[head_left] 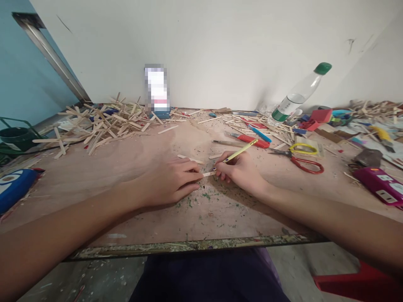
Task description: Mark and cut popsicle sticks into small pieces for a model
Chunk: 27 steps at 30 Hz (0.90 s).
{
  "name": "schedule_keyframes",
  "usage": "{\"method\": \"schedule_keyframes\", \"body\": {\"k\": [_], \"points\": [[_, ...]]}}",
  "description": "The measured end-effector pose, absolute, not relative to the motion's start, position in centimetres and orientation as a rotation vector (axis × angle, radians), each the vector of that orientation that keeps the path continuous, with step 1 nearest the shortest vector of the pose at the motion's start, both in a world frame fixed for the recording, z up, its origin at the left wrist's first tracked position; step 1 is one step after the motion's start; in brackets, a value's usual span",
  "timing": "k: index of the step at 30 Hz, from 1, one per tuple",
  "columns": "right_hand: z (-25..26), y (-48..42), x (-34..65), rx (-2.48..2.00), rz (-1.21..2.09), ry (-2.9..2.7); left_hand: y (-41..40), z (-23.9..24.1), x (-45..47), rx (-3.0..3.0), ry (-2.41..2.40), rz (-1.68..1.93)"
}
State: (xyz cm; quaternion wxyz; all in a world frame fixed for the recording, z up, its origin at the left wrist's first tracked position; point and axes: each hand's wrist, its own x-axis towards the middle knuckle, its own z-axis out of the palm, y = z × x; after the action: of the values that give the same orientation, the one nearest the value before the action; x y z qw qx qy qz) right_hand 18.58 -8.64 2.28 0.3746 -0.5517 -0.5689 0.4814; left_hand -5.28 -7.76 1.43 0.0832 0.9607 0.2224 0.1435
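My left hand point(171, 182) rests on the wooden table point(126, 218) with its fingertips pressing down a small flat wooden stick point(209, 173). My right hand point(241, 171) is closed round a yellow pencil point(241, 152), whose tip touches the same stick. The two hands nearly meet at the middle of the table. Another loose stick point(190, 159) lies just beyond my left fingers. Green shavings speckle the board below the hands.
A heap of wooden sticks point(100, 121) fills the back left. At the right lie red-handled scissors point(302, 161), a red cutter point(250, 139), a yellow ring point(304, 148), a tilted plastic bottle point(296, 98) and a magenta case point(379, 185). A blue case point(14, 186) sits at the left edge.
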Motion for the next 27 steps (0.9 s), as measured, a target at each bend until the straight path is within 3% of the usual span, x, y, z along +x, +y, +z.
{"method": "schedule_keyframes", "body": {"k": [27], "points": [[2.47,-8.66,18.47,-1.423,1.25,-1.507,-7.75,1.48,-5.26,2.867,0.659,0.417]]}}
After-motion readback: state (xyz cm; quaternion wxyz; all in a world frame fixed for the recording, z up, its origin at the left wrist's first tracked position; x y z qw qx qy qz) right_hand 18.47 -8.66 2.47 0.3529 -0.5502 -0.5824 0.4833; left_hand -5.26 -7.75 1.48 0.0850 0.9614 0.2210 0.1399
